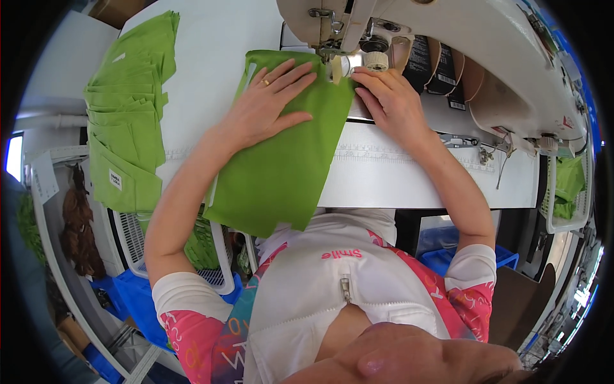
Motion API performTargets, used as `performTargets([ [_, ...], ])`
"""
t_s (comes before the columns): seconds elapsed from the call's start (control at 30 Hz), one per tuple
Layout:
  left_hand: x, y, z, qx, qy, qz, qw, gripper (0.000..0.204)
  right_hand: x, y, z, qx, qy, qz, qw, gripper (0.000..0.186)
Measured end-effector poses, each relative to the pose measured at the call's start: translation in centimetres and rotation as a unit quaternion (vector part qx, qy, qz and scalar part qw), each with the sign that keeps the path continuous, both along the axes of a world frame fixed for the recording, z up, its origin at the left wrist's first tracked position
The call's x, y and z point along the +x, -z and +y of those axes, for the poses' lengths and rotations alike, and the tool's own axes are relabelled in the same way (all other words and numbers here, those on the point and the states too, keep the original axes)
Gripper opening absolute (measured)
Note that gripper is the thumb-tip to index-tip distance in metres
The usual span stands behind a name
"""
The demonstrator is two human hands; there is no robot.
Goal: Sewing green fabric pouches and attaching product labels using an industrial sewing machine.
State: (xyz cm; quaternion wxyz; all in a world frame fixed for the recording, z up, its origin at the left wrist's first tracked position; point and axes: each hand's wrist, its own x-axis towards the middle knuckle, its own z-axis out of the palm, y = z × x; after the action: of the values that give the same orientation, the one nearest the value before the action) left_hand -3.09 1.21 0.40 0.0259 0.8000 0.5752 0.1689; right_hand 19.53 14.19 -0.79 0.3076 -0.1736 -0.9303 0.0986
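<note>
A green fabric panel [268, 179] with pale strips along its left side lies under the sewing machine's needle area [329, 61] and hangs over the table's front edge. My left hand [268, 109] rests flat on the panel, fingers spread and thumb out. My right hand [390, 102] is at the panel's upper right edge, beside the presser foot, its fingers slightly bent and the thumb apart from them. A pale yellow piece [336, 72] sits by the foot; its nature is unclear.
Stacked green pieces [125, 128] lie at the white table's [409, 185] left. Baskets [131, 233] with green fabric hang at both sides, above blue bins [144, 307]. The machine's body [499, 57] arches over the right; dark packets [441, 77] sit behind my right hand.
</note>
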Motion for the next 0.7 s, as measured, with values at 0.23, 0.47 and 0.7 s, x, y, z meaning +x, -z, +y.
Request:
performTargets([
  [0.23,0.5,1.2,-3.4,-0.020,-0.133,0.004,0.991,0.061,0.1,0.5,0.5,0.016,0.015,-0.020,1.000,0.023],
  [0.47,0.4,-0.7,-1.8,0.013,-0.115,0.011,0.993,0.055,-0.6,0.4,-1.3,0.051,-0.057,-0.011,0.997,0.023],
  [0.7,1.1,0.8,1.7,0.043,-0.065,-0.136,0.988,0.042,-0.8,-0.3,-2.7,0.027,-0.076,-0.027,0.996,0.030],
])
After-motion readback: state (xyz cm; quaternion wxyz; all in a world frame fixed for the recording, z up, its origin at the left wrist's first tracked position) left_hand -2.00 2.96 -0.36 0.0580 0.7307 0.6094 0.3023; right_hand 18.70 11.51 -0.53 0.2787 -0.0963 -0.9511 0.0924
